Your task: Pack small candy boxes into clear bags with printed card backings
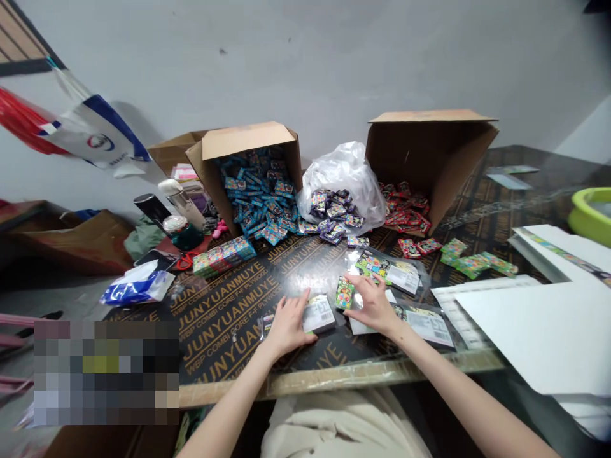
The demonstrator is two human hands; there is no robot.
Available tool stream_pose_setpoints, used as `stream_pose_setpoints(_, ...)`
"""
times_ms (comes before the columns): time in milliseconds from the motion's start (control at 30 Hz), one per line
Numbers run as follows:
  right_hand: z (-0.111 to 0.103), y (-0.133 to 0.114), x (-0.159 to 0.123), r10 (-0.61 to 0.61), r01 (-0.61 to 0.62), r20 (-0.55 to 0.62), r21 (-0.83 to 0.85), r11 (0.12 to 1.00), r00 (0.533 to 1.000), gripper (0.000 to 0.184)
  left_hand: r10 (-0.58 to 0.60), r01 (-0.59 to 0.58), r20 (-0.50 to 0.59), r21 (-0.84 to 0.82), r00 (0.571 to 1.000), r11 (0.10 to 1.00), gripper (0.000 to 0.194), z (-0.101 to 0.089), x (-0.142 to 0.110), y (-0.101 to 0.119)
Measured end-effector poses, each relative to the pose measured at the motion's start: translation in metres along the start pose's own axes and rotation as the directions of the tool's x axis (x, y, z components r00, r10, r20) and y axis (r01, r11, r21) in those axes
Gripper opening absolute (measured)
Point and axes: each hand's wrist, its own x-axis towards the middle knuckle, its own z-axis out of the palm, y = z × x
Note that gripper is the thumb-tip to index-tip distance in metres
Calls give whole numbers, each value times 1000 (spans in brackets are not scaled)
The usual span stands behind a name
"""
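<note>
My left hand (pixel 289 326) lies with fingers spread over a flat pack in a clear plastic sleeve (pixel 319 313), thumb at its near edge. To its right, my right hand (pixel 375 304) has its thumb and index finger at the edges of a small green patterned packet (pixel 344 292). Beyond the right hand lies another sleeved pack with a white label (pixel 403 277). A similar sleeved pack (pixel 427 326) sits to the right of that wrist, partly overlapping other flat pieces.
A carton (pixel 292 156) of blue packets, a clear bag (pixel 346 162) of purple packets and a carton (pixel 442 165) of red packets stand behind. Loose green packets (pixel 477 262) and white sheets (pixel 534 312) are at right; a packet block (pixel 224 256) and bottles (pixel 184 203) at left.
</note>
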Motion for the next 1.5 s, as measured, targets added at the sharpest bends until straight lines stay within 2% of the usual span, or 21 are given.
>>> stream_pose_setpoints(167, -1, -5, -3, -40, 8, 145, 213, 977, 989, 87, 28, -32, -55, -88, 998, 996, 109, -4, -10, -2)
stream_pose_setpoints(267, -9, -6, 1, -105, -2, 261, 381, 925, 960, 87, 75, -81, -40, -153, 996, 985, 108, -14, -15, 2)
stream_pose_setpoints(333, -12, -8, 7, -128, -32, 292, 485, 874, 948, 88, 74, -88, -79, -184, 994, 979, 104, -19, -15, 7)
stream_pose_setpoints(400, -11, -16, 15, -15, -128, 219, 620, 774, 976, 92, -3, -39, -179, -235, 984, 971, 99, -22, -13, 11)
stream_pose_setpoints(433, -8, -23, 20, 89, -187, 173, 703, 686, 981, 93, -64, -6, -238, -281, 969, 960, 98, -22, -11, 14)
stream_pose_setpoints(500, -2, -41, 30, 304, -271, 138, 848, 455, 943, 87, -195, 39, -325, -430, 925, 902, 93, -20, -5, 20)
stream_pose_setpoints(533, 2, -51, 35, 387, -289, 147, 894, 342, 911, 80, -262, 44, -344, -532, 902, 846, 85, -17, -1, 24)
stream_pose_setpoints(600, 9, -72, 46, 525, -289, 157, 940, 179, 837, 64, -406, 22, -336, -747, 850, 664, 62, -11, 5, 35)
stream_pose_setpoints(700, 13, -93, 59, 684, -267, 146, 961, 74, 715, 51, -596, -89, -248, -955, 764, 283, 35, -3, 10, 53)
stream_pose_setpoints(767, 11, -99, 66, 675, -270, 165, 961, 53, 719, 51, -652, -151, -151, -987, 743, 57, 33, -2, 10, 64)
stream_pose_setpoints(833, 7, -102, 69, 599, -267, 184, 962, 52, 780, 55, -666, -172, -46, -977, 744, -125, 35, -5, 10, 71)
stream_pose_setpoints(900, 2, -103, 69, 553, -247, 191, 969, 27, 811, 56, -670, -170, 52, -950, 741, -261, 35, -11, 10, 74)
stream_pose_setpoints(967, -3, -103, 66, 573, -222, 215, 973, -58, 791, 54, -664, -147, 146, -920, 733, -364, 30, -17, 10, 73)
stream_pose_setpoints(1033, -5, -102, 62, 611, -202, 252, 968, -151, 751, 52, -622, -85, 220, -902, 751, -423, 23, -25, 12, 71)
stream_pose_setpoints(1100, -6, -100, 58, 627, -213, 284, 959, -187, 726, 54, -550, 16, 252, -918, 796, -396, 18, -33, 14, 67)
stream_pose_setpoints(1167, -5, -97, 54, 615, -256, 318, 948, -189, 722, 56, -495, 102, 251, -946, 832, -308, 16, -42, 18, 63)
stream_pose_setpoints(1233, -3, -92, 52, 585, -303, 348, 936, -177, 732, 50, -491, 120, 217, -967, 844, -223, 13, -49, 21, 59)
stream_pose_setpoints(1300, -2, -85, 49, 568, -320, 328, 940, -118, 755, 37, -522, 75, 151, -984, 839, -163, 15, -55, 20, 57)
stream_pose_setpoints(1367, -3, -77, 46, 563, -310, 261, 951, -10, 784, 28, -506, 13, -18, -998, 862, 58, 15, -59, 17, 60)
stream_pose_setpoints(1433, -7, -71, 43, 543, -284, 171, 950, 130, 822, 22, -400, -58, -223, -921, 889, 385, 12, -63, 13, 63)
stream_pose_setpoints(1500, -14, -67, 41, 482, -270, 103, 918, 292, 870, 19, -277, -92, -322, -786, 905, 612, 11, -67, 12, 63)
